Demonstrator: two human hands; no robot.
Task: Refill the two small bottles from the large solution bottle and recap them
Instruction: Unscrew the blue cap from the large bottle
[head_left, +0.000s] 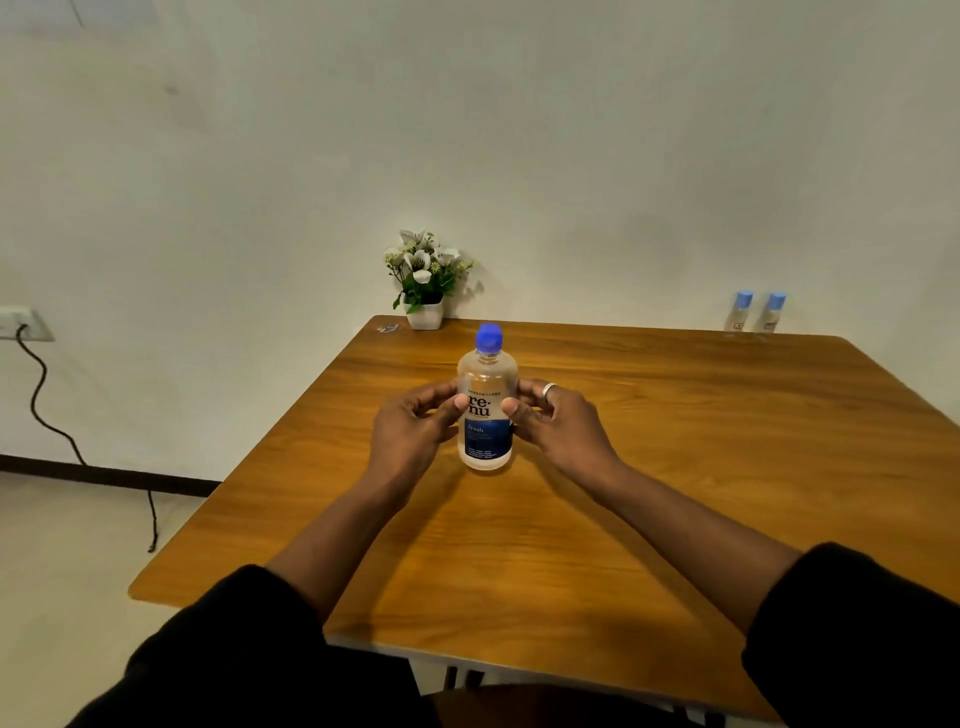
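I held the capped large solution bottle (487, 410) upright on the table (675, 493), left hand (410, 426) and right hand (561, 421) curled round it, the two small bottles (738, 312) standing well beyond it rightward, a reach which I judged risked spills.

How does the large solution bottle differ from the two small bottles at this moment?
The large solution bottle is much bigger than the left small bottle or the right small bottle. It stands mid-table, gripped by the left hand and right hand; both small ones stand untouched at the far right edge. It carries a broad dark blue label; theirs are tiny. All three are upright, clear-bodied and blue-capped.
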